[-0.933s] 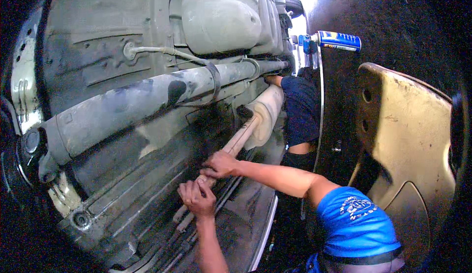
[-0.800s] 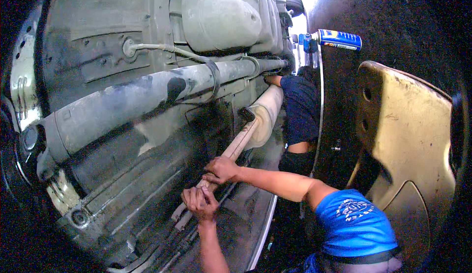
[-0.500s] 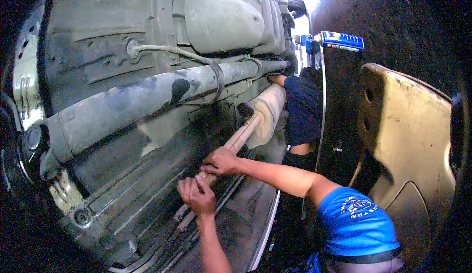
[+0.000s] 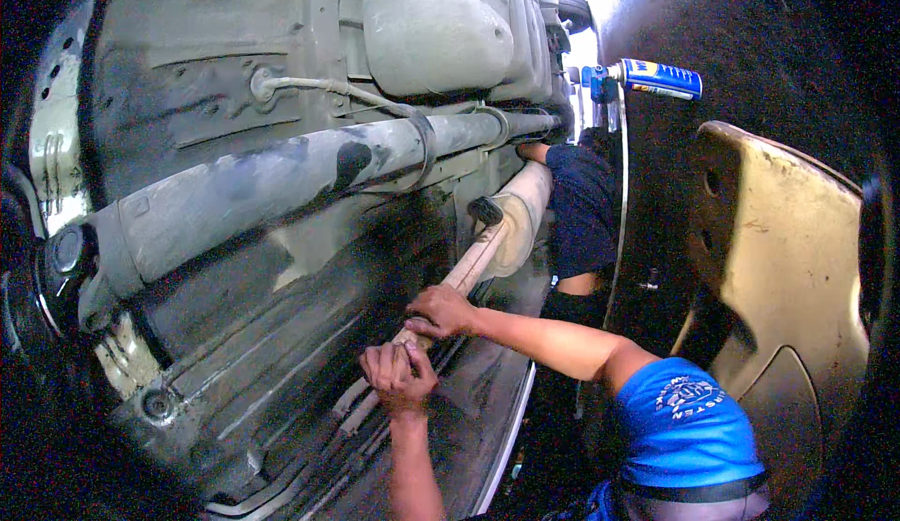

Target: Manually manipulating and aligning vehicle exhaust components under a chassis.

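Beneath a raised car's underbody, I hold a pale exhaust pipe (image 4: 473,263) in both hands. My left hand (image 4: 401,376) is closed round its near end, knuckles facing me. Just beyond it, my right hand (image 4: 441,311) wraps the pipe with my arm stretched across from the right. Farther along, the pipe joins a rounded muffler (image 4: 525,216). A dark rubber-like piece (image 4: 486,210) sits beside that joint. Near the muffler's far end is a co-worker's hand (image 4: 534,151), partly hidden. The pipe slants down toward me, beside the underbody.
A thick grey driveshaft tube (image 4: 253,197) crosses the underbody (image 4: 216,24), below a bulging tank-like shell (image 4: 436,38). The co-worker in a dark shirt (image 4: 581,211) stands ahead. At right are a blue spray can (image 4: 661,79) and a large tan panel (image 4: 787,258).
Both my hands and the pipe have shifted a little to the right, slightly away from the underbody. The rubber-like piece moved with them. My grip stays closed; the view has shifted slightly too.
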The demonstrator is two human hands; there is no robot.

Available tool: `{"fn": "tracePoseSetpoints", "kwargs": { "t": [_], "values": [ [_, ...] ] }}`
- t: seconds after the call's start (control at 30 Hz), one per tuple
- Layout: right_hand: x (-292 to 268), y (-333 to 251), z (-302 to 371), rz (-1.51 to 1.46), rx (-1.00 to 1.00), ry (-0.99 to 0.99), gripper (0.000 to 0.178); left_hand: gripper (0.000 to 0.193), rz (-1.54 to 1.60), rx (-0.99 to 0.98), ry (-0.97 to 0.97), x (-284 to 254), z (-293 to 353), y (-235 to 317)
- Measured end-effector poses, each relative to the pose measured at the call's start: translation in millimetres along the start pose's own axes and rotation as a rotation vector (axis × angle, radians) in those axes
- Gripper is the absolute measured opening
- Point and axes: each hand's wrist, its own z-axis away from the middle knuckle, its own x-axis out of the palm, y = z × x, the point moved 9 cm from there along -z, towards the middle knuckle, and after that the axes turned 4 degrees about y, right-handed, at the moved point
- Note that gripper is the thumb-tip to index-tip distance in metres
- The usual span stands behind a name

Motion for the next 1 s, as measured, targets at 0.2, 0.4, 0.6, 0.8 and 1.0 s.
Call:
{"fn": "tracePoseSetpoints", "kwargs": {
  "t": [0.2, 0.4, 0.6, 0.8, 1.0],
  "values": [
    [5.6, -8.1, 1.8, 0.021, -0.016, 0.03, 0.041, 0.015, 0.026, -0.066, -0.021, -1.1, 9.6, -9.0],
    [-3.9, -5.0, -33.3, -0.034, 0.069, -0.071, 0.047, 0.019, -0.027, -0.055, 0.132, -5.0, -18.0, -21.3],
    [-25.2, 57.7, -37.8, -0.266, 0.355, 0.269, 0.036, 0.009, 0.022, -0.19, -0.024, 8.0, -12.6, -53.1],
    [-114.9, 266.6, 70.1, 0.334, 1.1, 0.81, 0.057, 0.017, 0.031, 0.002, 0.142, -4.9, -40.5, -11.4],
    [-89.0, 310.6, 86.1, 0.021, 1.062, 0.688, 0.066, 0.009, 0.068, 0.161, 0.088, -8.0, -64.3, -7.8]
  ]
}}
